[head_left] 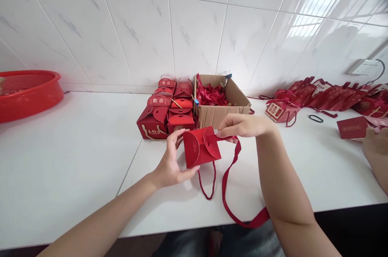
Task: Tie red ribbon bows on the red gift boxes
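Observation:
My left hand (pixel 176 162) grips a small red gift box (pixel 194 154) from its left side, thumb below and fingers above. The box is tilted toward me, showing rounded flaps with slots. A dark red rope handle (pixel 207 197) hangs from it over the table. At the box's right flap, my right hand (pixel 235 127) pinches a red ribbon (pixel 226 180). One end of the ribbon lies across the flap, and the rest loops down past the table's front edge under my right forearm. Part of my right fingers is hidden by the hand itself.
Several red gift boxes (pixel 153 117) stand behind my left hand, beside a cardboard box (pixel 222 115) of red ribbons. A red plastic basket (pixel 33 97) sits far left. Rightward are more red boxes (pixel 281 110), a black ring (pixel 315 118) and another person's hand (pixel 376 144) at a red box.

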The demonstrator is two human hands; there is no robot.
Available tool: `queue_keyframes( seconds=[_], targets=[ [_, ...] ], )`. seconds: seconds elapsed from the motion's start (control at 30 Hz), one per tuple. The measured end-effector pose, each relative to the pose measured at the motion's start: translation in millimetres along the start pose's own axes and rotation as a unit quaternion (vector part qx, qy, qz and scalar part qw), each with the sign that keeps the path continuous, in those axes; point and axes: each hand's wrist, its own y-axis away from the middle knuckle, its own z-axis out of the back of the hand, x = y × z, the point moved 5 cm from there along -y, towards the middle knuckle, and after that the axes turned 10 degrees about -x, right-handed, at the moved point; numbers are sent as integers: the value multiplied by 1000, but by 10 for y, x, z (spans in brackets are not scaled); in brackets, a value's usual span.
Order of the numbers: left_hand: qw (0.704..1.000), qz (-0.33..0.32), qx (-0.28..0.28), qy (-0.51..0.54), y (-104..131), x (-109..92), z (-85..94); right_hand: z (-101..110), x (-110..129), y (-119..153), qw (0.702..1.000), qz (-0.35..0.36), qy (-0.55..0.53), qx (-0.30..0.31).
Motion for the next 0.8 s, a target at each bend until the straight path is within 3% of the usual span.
queue_keyframes(
  seconds=[0.13,0.3,0.43,0.8],
  targets=[
    [1000,-4,5,1,6,24,-3,-23,-28,-31,998,-11,67,1],
    [1000,8,12,11,1,56,-10,-9,-60,-67,992,-29,112,-57],
    [999,18,22,24,-5,48,-11,-4,-21,-90,990,10,98,-101],
    [998,24,34,47,-26,16,-14,-16,91,-151,978,84,119,-150]
  ],
)
